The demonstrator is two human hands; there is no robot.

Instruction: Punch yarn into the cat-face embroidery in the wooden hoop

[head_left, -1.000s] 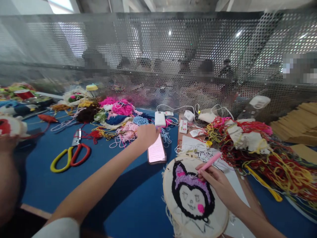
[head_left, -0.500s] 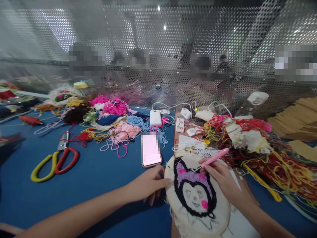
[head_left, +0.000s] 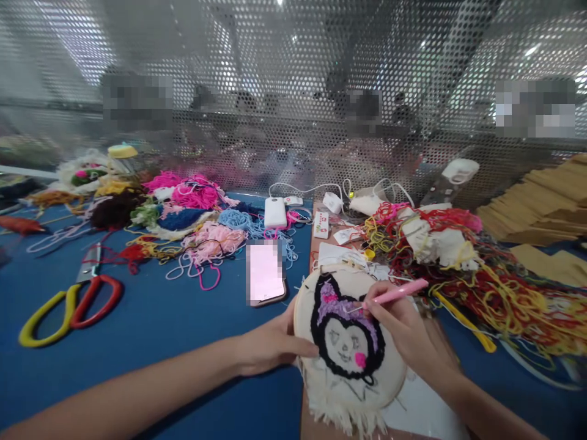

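My left hand grips the left edge of a round embroidery hoop, its thumb on the cream cloth and its other fingers hidden behind. A character's head in black and purple yarn, with pink patches, covers the upper part of the cloth; the face inside is drawn in pencil lines. My right hand is closed around a pink punch needle pen. The pen's thin metal tip points left, at the purple band. White fringe hangs from the hoop's lower edge.
A lit phone lies behind my left hand. Scissors with yellow and red handles rest at the left. Yarn piles, a white power bank and brown paper lie farther back, before a perforated metal screen.
The view has shifted, so the table's things appear farther left. My left hand now reaches behind the hoop's edge. The pen has tilted flatter, and its tip is over the purple band.
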